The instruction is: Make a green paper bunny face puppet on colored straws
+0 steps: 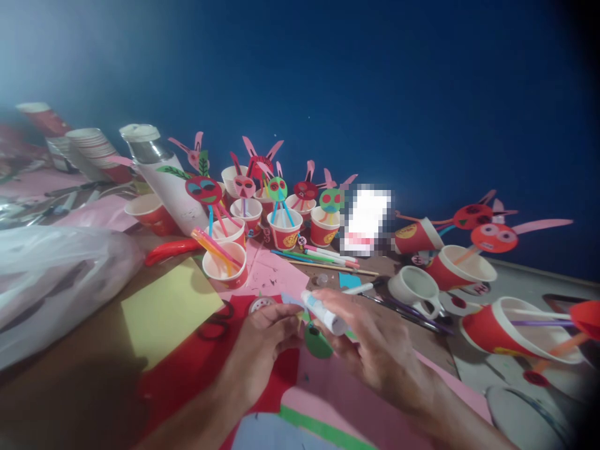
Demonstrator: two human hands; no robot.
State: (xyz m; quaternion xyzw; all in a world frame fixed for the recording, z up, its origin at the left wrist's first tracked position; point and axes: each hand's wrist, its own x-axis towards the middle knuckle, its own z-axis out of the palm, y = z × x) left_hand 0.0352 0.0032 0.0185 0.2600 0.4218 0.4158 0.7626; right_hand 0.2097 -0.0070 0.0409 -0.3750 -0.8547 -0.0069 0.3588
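My right hand [375,340] is closed around a white glue stick [323,311] with a pale blue label, tilted over the paper. Close to it, my left hand [269,340] has its thumb and fingertips pinched together; whatever they hold is too small to make out. Between and just below the hands is a rounded green paper piece [319,342] with a dark mark; I cannot tell if a finger touches it. Beneath lie red paper [178,387] and pink paper [328,390]. Dark-handled scissors [213,328] rest left of my left hand.
Red paper cups [285,237] with straw-mounted paper faces line the back. Yellow paper [171,306] and a plastic bag [60,281] lie left. A white bottle [164,181] stands behind. Pens [328,255], a phone [368,215] and a white mug [412,287] are at right.
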